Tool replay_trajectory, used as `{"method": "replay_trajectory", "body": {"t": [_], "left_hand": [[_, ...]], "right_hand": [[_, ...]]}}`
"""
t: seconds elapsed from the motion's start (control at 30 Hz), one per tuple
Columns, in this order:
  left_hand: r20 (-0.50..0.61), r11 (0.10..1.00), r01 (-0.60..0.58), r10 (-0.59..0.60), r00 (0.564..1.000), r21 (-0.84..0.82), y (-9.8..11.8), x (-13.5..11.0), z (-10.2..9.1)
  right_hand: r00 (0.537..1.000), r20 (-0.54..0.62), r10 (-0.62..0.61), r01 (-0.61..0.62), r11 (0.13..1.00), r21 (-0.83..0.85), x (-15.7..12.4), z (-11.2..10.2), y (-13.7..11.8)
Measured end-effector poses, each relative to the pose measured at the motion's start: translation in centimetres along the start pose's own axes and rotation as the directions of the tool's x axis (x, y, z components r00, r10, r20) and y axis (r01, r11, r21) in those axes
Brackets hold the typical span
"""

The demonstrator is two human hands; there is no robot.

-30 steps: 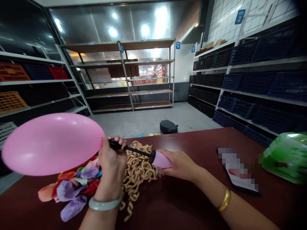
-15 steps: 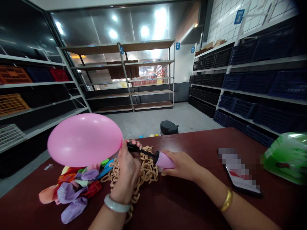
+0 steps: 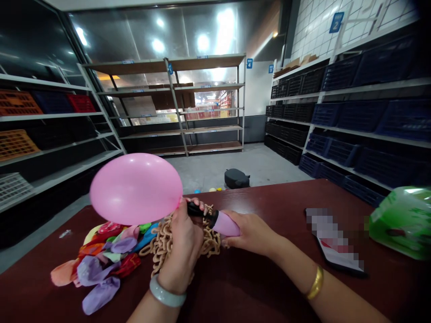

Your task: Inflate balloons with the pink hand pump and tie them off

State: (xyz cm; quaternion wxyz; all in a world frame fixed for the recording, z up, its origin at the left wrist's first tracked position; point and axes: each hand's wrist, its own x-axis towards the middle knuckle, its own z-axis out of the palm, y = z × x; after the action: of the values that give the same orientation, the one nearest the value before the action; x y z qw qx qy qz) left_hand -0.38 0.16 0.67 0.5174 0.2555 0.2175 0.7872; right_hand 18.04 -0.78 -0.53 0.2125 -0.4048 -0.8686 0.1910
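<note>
An inflated pink balloon points its neck toward my left hand. My left fingers are closed around that neck and the black end of a hand balloon pump. My right hand is wrapped around the pump's pink barrel, close to my left hand. The pump slants slightly down to the right above the table. Beneath my left hand lies a heap of tan, cord-like loops, partly hidden by the hand and wrist. Uninflated balloons in several colours are piled to the left.
On the dark red table, a phone lies at the right, beside a green-and-clear plastic pack. A dark grey bag is on the floor beyond the table. Shelves with crates line both sides.
My left hand and the balloon have moved right, toward my right hand. The black rod that showed between the pump's two parts is now pushed in. My right hand has shifted slightly left.
</note>
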Motion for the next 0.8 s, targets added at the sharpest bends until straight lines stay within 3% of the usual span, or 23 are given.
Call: {"method": "replay_trajectory", "body": {"t": [0.23, 0.37, 0.6, 0.8], "left_hand": [[-0.144, 0.99, -0.121, 0.109, 0.984, -0.073, 5.1, 3.5, -2.1], [-0.197, 0.986, -0.135, 0.114, 0.974, -0.098, 6.2, 4.5, -3.0], [-0.127, 0.988, -0.066, 0.048, 0.991, -0.139, 2.7, 3.7, -2.7], [-0.007, 0.994, 0.05, -0.051, 0.999, -0.096, -1.4, 0.2, -0.8]], "right_hand": [[0.999, 0.047, -0.018, 0.02, 0.999, -0.033, 0.0, -0.3, 0.3], [0.997, 0.069, -0.019, 0.022, 0.999, -0.044, -0.1, -0.7, 0.4], [0.996, 0.086, 0.034, -0.023, 0.991, -0.128, -0.2, -1.2, 1.2], [0.999, 0.048, 0.021, -0.016, 0.995, -0.098, -0.4, -0.9, 0.7]]}}
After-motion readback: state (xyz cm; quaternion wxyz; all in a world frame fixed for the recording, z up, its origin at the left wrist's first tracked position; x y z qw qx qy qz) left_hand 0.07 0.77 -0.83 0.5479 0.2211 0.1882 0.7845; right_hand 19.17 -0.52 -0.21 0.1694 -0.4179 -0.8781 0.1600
